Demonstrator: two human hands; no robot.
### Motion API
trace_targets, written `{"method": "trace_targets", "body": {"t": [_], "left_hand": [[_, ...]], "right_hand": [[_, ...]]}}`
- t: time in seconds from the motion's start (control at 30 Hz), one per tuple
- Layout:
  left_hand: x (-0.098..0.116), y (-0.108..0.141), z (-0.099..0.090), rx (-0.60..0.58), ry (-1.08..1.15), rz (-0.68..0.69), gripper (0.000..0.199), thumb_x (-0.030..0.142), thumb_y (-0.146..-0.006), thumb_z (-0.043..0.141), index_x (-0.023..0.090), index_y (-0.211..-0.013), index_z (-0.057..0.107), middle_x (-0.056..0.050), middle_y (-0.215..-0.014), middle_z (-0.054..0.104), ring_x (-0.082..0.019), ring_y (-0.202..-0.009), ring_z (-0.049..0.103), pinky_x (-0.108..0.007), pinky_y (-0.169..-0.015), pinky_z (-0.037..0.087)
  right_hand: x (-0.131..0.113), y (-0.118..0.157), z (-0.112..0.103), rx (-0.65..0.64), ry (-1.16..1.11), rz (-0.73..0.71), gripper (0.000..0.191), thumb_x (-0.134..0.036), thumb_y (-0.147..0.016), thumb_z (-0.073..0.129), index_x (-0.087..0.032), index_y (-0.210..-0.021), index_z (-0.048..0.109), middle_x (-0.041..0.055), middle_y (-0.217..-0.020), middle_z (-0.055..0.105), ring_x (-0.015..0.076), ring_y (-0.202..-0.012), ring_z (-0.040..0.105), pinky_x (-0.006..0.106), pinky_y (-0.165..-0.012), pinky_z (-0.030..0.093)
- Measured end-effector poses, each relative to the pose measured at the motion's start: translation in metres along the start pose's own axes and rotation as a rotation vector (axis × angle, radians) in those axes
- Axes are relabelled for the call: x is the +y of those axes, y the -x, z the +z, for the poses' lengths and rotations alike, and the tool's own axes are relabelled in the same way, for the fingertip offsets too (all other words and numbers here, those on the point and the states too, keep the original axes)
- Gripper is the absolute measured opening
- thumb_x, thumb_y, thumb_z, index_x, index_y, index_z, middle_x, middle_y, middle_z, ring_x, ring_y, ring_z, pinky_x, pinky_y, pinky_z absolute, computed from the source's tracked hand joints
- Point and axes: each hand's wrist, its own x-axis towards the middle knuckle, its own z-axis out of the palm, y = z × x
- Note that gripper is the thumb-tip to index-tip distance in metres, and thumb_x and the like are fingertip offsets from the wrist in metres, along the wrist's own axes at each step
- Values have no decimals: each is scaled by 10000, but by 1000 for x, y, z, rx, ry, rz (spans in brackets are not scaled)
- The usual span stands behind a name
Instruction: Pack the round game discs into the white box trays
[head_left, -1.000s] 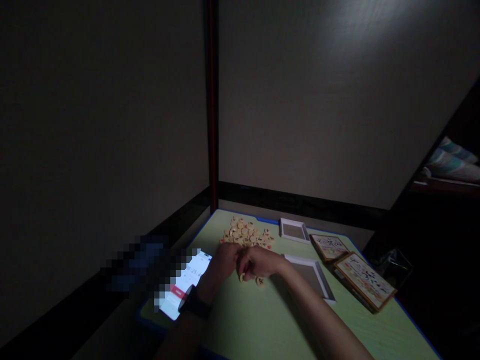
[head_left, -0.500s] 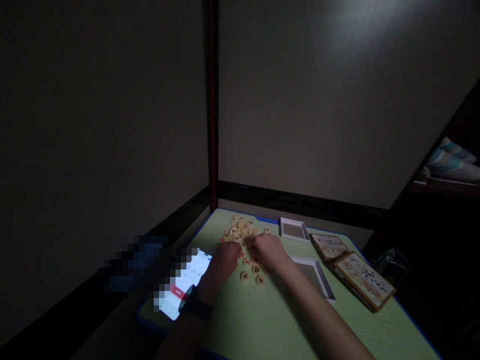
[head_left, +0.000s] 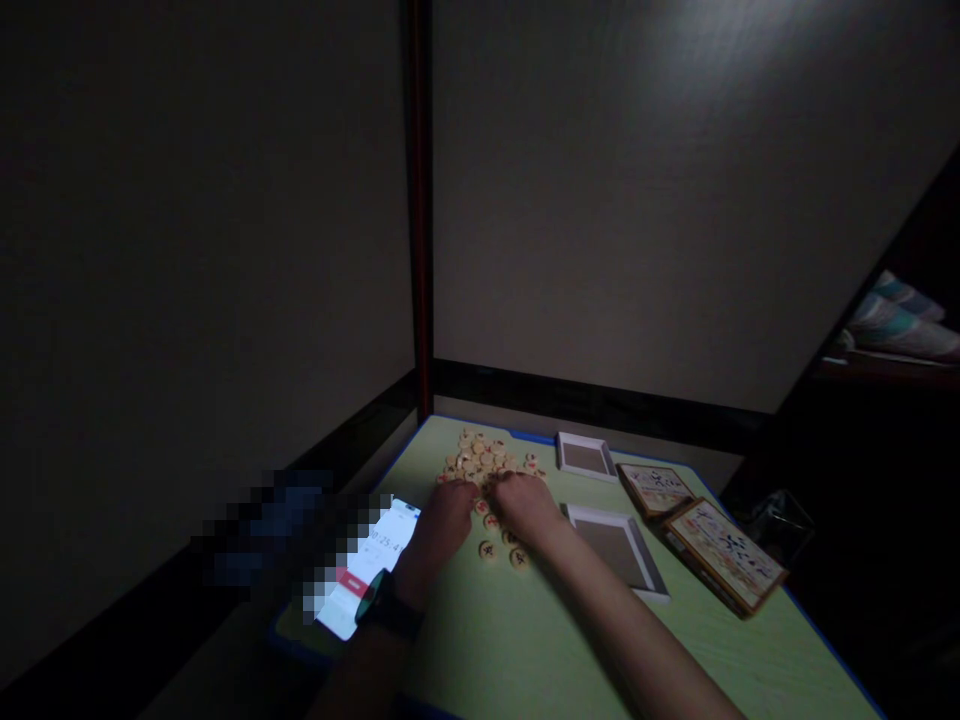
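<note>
Round wooden Chinese chess pieces [head_left: 480, 461] with red and dark characters lie heaped and scattered at the far left of the green table [head_left: 495, 640]. At the near left edge of the heap is my left hand [head_left: 451, 508], a dark watch [head_left: 386, 605] on its wrist. Its fingers are curled, and anything inside them is hidden. My right hand [head_left: 523, 505] is beside it, knuckles up over the pieces, fingers bent down and closed; what they grip cannot be seen. Several pieces [head_left: 488, 550] lie loose just in front of the hands.
A phone [head_left: 367, 570] with a lit timer screen lies left of my left forearm. To the right are two shallow open box trays [head_left: 585, 456] and two printed box lids [head_left: 724, 555]. Walls [head_left: 600, 200] stand behind the table, and a dark bin [head_left: 780, 525] is beyond its right edge.
My right hand has shifted slightly left, uncovering pieces at its far right side. My left hand has barely moved, its fingers still curled. The whole view has shifted a little.
</note>
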Motion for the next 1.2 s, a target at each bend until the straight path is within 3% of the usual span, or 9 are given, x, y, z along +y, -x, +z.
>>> {"method": "trace_targets", "body": {"t": [0.23, 0.47, 0.77, 0.93, 1.2], "left_hand": [[-5, -1, 5, 1, 52, 0, 270, 3, -822, 524, 156, -939, 713, -98, -1008, 731, -205, -998, 651, -289, -891, 446], [-2, -1, 3, 20, 56, -23, 314, 3, -812, 507, 152, -993, 716, -112, -1044, 728, -216, -1033, 646, -309, -926, 450], [-4, -2, 7, -39, 47, 20, 204, 93, -871, 510, 163, -829, 697, -89, -883, 726, -197, -852, 654, -274, -750, 428], [-5, -3, 10, -30, 79, 47, 204, 92, -870, 528, 152, -753, 684, -81, -817, 716, -185, -802, 647, -265, -725, 417], [-4, -3, 9, -27, 87, 49, 195, 93, -865, 530, 148, -823, 713, -95, -871, 732, -200, -843, 657, -280, -760, 434]], "right_hand": [[2, 2, -3, -11, -71, -33, 328, -67, -886, 455, -105, -1077, 719, 216, -1102, 719, 290, -1064, 666, 333, -853, 477], [29, -5, -1, 23, -298, -96, 407, -37, -737, 553, -185, -1093, 684, 77, -994, 748, 198, -918, 669, 228, -746, 414], [35, -18, 25, 34, -527, -120, 349, 47, -668, 509, -151, -864, 721, 13, -800, 735, 128, -748, 644, 170, -669, 400], [36, -18, 28, 35, -532, -162, 319, 36, -695, 501, -162, -773, 738, -2, -743, 714, 123, -720, 617, 181, -691, 392], [38, -18, 26, 39, -422, -194, 269, 31, -691, 522, -171, -646, 694, -20, -668, 654, 115, -675, 565, 187, -668, 360]]}}
